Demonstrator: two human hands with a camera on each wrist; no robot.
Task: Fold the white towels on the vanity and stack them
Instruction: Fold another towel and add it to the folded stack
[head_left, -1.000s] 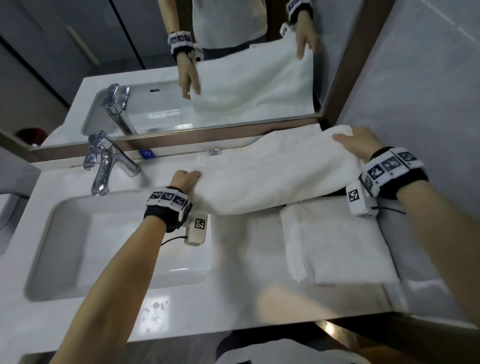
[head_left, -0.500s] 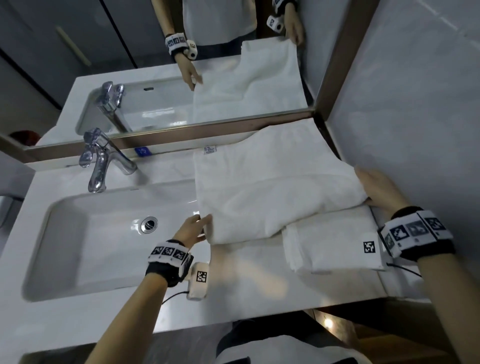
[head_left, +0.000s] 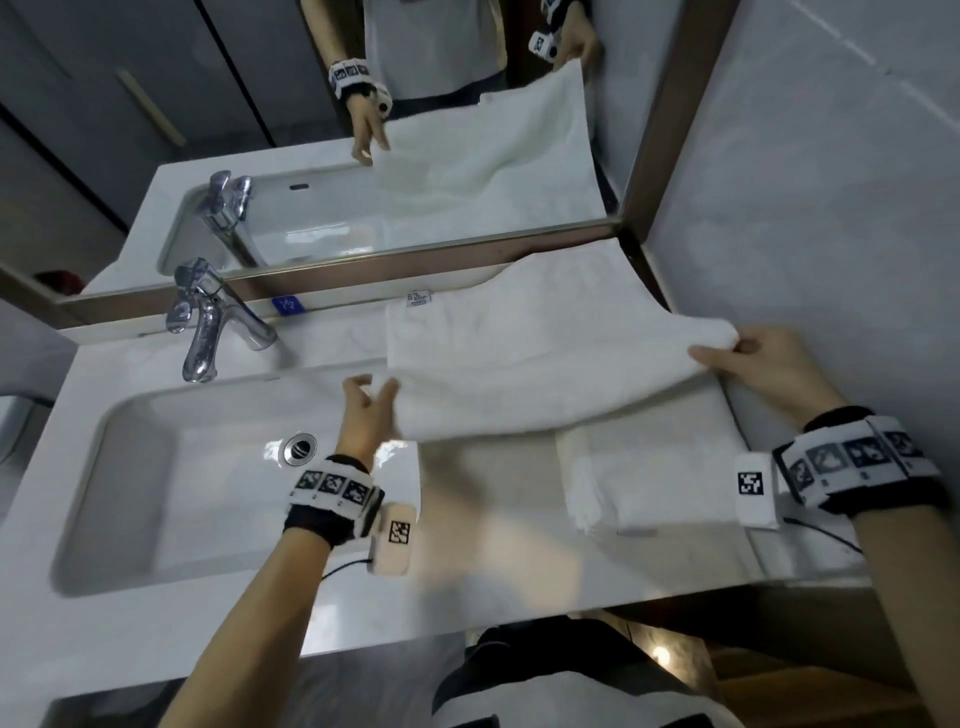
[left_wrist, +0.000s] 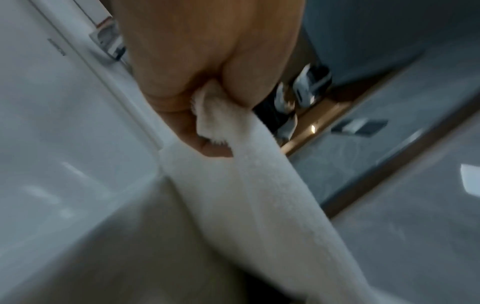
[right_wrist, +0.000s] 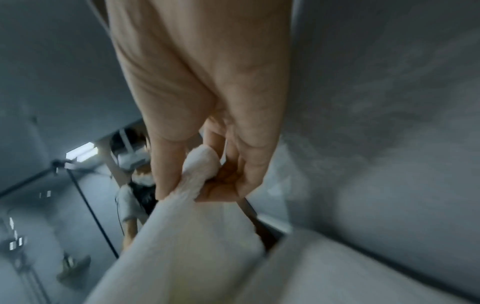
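Observation:
A large white towel (head_left: 519, 364) lies doubled over on the vanity top (head_left: 493, 551), its far edge against the mirror. My left hand (head_left: 374, 389) pinches its near left corner just above the basin rim; the left wrist view shows the towel corner (left_wrist: 215, 121) squeezed between thumb and fingers. My right hand (head_left: 727, 348) pinches the near right corner, and the right wrist view shows the terry cloth (right_wrist: 200, 170) bunched in its fingers. The near edge hangs raised between both hands. A folded white towel (head_left: 649, 483) lies beneath that edge, on the right.
The white basin (head_left: 208, 467) with its drain fills the left of the vanity, with a chrome faucet (head_left: 208, 322) behind it. A mirror (head_left: 415, 156) runs along the back. A grey tiled wall (head_left: 831, 208) stands close on the right.
Both hands came back from the towel's far edge to its near corners. They now pinch those corners, and the near edge is raised off the folded towel.

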